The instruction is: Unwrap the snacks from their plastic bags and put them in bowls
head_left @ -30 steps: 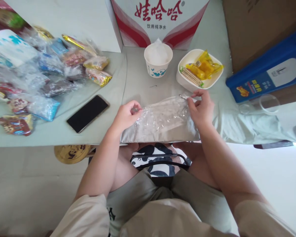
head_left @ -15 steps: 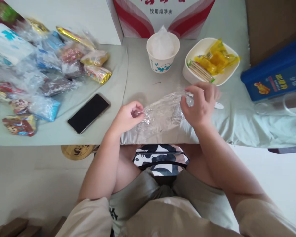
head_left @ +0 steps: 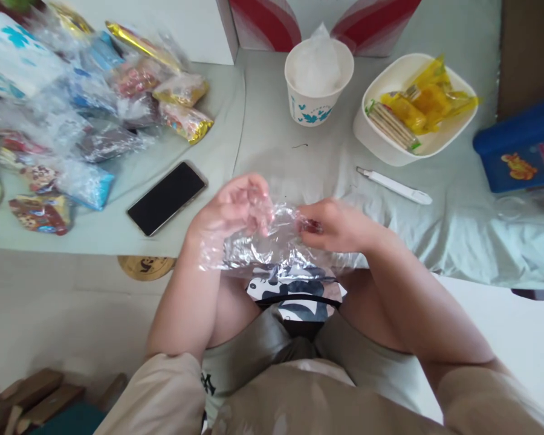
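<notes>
A crumpled clear plastic bag stretches between my hands at the table's front edge, its lower part hanging over my lap. My left hand is at its left end, fingers curled, with the film lying around the fingertips. From the right, my right hand pinches a bunched part of the same film. A white utility knife lies on the cloth beyond the right hand, apart from it.
A paper cup holding crumpled plastic and a white bowl of yellow and green packets stand behind. Left are a phone and a heap of wrapped snacks. A blue box is at right.
My right hand has come left and nearer to me, pinching the film closer to my left hand. The bag has moved toward my lap, and the white knife is now uncovered.
</notes>
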{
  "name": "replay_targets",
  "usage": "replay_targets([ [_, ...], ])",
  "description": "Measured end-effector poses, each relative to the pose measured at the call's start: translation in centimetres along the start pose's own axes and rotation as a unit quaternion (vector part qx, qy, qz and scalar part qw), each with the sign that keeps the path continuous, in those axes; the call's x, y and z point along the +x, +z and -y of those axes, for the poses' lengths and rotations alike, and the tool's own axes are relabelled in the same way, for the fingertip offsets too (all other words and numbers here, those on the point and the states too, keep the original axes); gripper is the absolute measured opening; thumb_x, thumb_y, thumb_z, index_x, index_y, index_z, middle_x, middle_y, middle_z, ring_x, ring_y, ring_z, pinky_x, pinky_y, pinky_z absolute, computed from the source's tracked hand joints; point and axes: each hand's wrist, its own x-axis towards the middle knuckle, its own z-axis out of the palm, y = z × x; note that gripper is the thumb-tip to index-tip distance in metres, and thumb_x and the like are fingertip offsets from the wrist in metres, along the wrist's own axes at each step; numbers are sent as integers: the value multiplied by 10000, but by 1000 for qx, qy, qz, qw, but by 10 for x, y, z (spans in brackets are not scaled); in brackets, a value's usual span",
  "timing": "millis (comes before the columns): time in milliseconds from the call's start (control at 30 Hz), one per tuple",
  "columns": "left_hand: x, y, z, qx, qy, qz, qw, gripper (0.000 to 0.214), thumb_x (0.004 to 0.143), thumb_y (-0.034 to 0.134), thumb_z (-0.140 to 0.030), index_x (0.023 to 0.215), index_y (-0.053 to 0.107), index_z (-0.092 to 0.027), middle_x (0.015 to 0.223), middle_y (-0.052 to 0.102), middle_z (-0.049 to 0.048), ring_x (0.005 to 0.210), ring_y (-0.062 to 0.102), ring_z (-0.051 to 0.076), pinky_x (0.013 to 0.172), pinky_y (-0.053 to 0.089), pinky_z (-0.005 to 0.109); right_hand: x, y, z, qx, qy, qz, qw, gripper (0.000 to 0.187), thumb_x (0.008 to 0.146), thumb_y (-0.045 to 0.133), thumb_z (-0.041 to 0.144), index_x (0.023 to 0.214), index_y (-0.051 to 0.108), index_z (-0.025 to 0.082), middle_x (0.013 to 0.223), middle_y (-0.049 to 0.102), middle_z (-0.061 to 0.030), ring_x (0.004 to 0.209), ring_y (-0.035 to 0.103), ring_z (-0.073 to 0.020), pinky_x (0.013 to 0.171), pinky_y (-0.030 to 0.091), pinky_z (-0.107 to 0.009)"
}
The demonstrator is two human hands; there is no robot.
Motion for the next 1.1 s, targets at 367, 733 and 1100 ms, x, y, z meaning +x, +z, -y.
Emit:
replay_targets([
  [367, 32, 41, 13, -8, 16, -56, 998, 439, 825, 733, -512, 1140, 690, -210, 1059, 777, 119, 1013, 766, 284, 788, 634, 393, 2, 24, -18, 288, 134, -254, 914, 270, 856, 683, 445, 843, 508, 238, 633, 571, 50, 536, 546, -111, 483, 408, -245],
  [733, 37, 56, 7, 6, 26, -60, 998, 360, 862, 630, -465, 1165, 619, -271, 596, 639, -34, 455, 619, 163, 444, 516, 291, -21, 19, -31, 353, 54, -352, 865, 251, 896, 578, 515, 1023, 582, 299, 625, 545, 62, 511, 525, -139, 531, 467, -295],
  [1100, 72, 79, 9, 34, 41, -79, 995, 467, 836, 680, -618, 649, 652, -190, 695, 709, 46, 703, 704, 179, 634, 589, 301, -55, 1, -49, 210, 128, -398, 884, 675, 975, 233, 756, 685, 570, 248, 794, 633, -72, 790, 629, -221, 728, 540, -385],
])
